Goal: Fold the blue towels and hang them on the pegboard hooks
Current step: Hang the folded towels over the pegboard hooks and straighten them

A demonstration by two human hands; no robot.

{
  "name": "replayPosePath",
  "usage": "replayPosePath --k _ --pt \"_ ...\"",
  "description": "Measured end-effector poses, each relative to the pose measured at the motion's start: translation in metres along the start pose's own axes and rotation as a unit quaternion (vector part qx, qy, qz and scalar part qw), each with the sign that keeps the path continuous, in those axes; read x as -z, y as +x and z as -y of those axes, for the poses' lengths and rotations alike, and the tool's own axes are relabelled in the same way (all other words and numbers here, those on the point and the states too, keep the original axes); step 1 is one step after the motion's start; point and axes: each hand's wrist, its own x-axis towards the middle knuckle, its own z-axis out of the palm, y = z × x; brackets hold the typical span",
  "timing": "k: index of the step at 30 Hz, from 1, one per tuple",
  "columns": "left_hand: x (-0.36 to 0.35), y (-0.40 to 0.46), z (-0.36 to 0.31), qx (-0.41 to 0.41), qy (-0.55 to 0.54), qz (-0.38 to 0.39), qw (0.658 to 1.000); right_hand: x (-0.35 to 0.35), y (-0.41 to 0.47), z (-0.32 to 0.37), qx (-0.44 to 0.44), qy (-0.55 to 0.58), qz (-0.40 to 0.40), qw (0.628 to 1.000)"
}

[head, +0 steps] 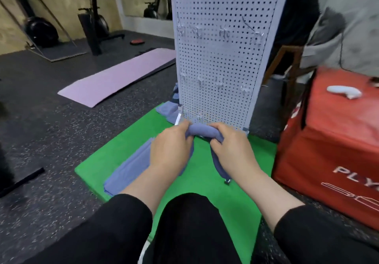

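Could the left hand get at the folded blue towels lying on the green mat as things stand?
Probably yes, once it lets go: the left hand grips the rolled towel, and the folded blue towels lie uncovered just beside its wrist on the green mat.

two hands: left hand (171,146), right hand (229,146). blue towels, three visible: held towel (202,134), flat towel (131,169), bunched towel (167,110). one pegboard (221,54). one green mat (207,181). one pink mat (117,77). one red box (332,144).
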Motion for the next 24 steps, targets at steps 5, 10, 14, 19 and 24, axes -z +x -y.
replayPosePath --k 5,10,14,19,24 --pt "-0.052 0.006 0.000 -0.004 -0.036 0.064 0.997 -0.016 -0.002 -0.051 -0.048 -0.009 0.028 0.998" --pt "-0.096 0.021 0.004 -0.024 -0.060 0.105 0.992 -0.032 0.005 -0.084 -0.110 0.001 0.021 0.994" --pt "-0.125 0.039 0.010 -0.012 -0.083 0.119 0.989 -0.044 0.020 -0.108 -0.154 -0.021 0.022 0.988" --pt "-0.170 0.069 0.018 0.002 -0.106 0.153 0.982 -0.063 0.047 -0.140 -0.217 -0.016 -0.009 0.976" --pt "-0.215 0.110 0.028 0.017 -0.154 0.164 0.974 -0.086 0.082 -0.166 -0.262 -0.004 -0.046 0.964"
